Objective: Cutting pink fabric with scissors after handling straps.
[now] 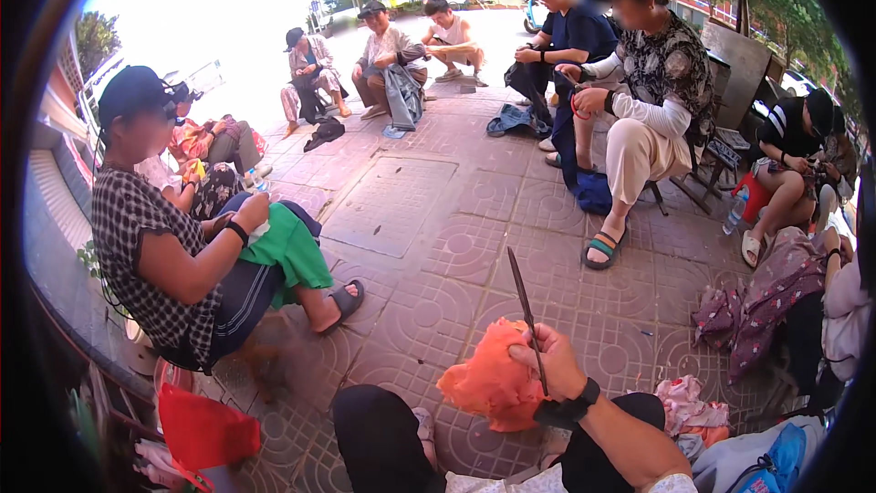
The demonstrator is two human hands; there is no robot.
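My right hand [554, 365] reaches in from the lower right, a black band round its wrist. Its fingers are closed on a crumpled orange cloth [495, 382], which hangs to the left of the hand above my knees. A long, thin, dark pointed thing [522, 297] rises from the same grip, tilted up and to the left. It looks like a blade, but I cannot make out its kind. My left hand does not show.
Beside me on the left, a seated person holds green cloth [297, 251]. A red cloth [208, 429] hangs nearby. Pink cloth [691, 406] and a blue bag [776, 461] lie at my right. Several people sit around the paved floor [392, 210], one holding red-handled scissors [577, 105].
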